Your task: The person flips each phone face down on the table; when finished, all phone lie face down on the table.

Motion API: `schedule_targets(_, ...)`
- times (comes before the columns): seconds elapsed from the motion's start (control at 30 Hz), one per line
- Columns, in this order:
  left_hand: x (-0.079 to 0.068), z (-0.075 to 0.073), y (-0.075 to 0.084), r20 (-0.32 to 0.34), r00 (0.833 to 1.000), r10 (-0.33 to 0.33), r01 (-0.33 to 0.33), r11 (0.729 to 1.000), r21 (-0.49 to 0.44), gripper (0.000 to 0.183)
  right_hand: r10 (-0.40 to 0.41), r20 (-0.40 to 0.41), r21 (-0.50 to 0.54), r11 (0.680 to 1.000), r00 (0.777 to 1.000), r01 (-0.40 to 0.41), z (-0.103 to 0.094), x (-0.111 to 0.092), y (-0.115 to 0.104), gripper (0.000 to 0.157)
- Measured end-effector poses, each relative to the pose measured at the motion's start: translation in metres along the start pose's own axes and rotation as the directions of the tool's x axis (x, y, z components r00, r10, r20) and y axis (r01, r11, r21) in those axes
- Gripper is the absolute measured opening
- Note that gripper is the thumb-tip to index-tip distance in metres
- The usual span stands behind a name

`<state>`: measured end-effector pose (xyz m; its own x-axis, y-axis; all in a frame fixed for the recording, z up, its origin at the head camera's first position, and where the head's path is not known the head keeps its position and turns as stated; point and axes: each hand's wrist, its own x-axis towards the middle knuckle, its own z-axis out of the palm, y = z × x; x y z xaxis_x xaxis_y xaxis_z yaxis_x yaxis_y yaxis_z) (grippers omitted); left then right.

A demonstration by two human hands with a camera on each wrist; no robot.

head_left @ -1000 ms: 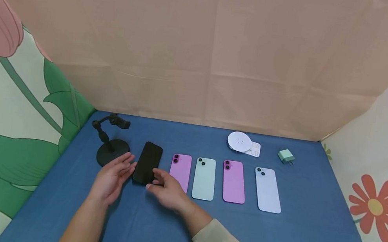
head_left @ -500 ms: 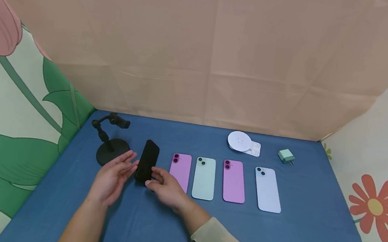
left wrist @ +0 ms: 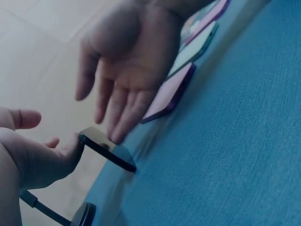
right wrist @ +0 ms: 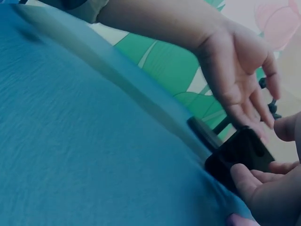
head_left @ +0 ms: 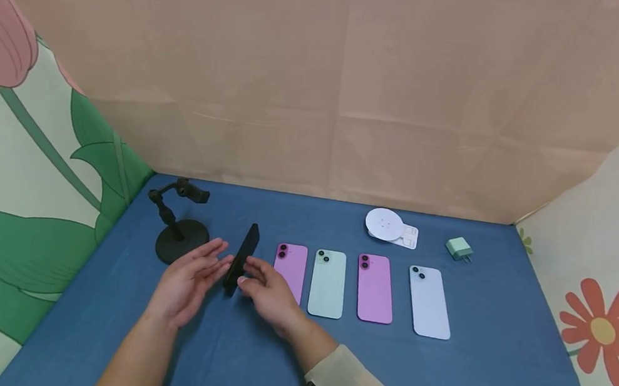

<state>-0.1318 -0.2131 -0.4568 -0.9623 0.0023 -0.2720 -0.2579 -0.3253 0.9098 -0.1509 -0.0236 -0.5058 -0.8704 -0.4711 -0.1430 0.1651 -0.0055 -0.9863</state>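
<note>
A black phone (head_left: pixel 243 258) stands tilted up on a long edge, a narrow dark strip in the head view. On its left is my left hand (head_left: pixel 186 287), palm turned inward; its fingers are nearly straight, and a fingertip meets the raised edge in the left wrist view. My right hand (head_left: pixel 275 299) is at the other side, thumb and fingers apart. Its fingertips lie against the broad face of the phone (right wrist: pixel 242 157) in the right wrist view. Neither hand wraps round it.
Left of the phone stands a black stand (head_left: pixel 180 241) with a jointed arm. A row of phones lies to the right: pink (head_left: pixel 291 270), mint (head_left: pixel 327 286), pink (head_left: pixel 375 291) and white (head_left: pixel 429 303). Behind are a white disc (head_left: pixel 383 225) and a green plug adapter (head_left: pixel 458 247).
The black phone has gone from lying nearly flat, broad face up, to tipped up on its edge. Both hands have stayed beside it, shifting slightly.
</note>
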Motion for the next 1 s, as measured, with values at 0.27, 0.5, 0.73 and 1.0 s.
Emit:
schedule_targets(0.27, 0.002, 0.002, -0.006, 0.033, 0.999, -0.018, 0.019, 0.999, -0.027, 0.055, -0.023, -0.047, 0.091, 0.995, 0.999, 0.027, -0.007, 0.0, -0.009, 0.057)
schedule_targets(0.5, 0.004, 0.004, -0.01, 0.06, 0.998, -0.016, 0.017, 1.0, -0.022, 0.058, -0.013, -0.073, 0.096, 0.995, 0.997, 0.02, -0.01, -0.003, -0.01, 0.059)
schedule_targets(0.73, 0.008, 0.0, -0.014, 0.049, 0.998, -0.032, 0.034, 0.999, -0.031, 0.059, 0.023, -0.092, 0.111, 0.994, 0.996, -0.013, -0.016, -0.007, -0.008, 0.061)
schedule_targets(1.0, 0.016, -0.006, -0.02, -0.026, 0.994, -0.107, 0.106, 0.994, -0.035, 0.057, 0.037, -0.099, 0.115, 0.993, 0.994, -0.026, -0.023, -0.014, -0.003, 0.058)
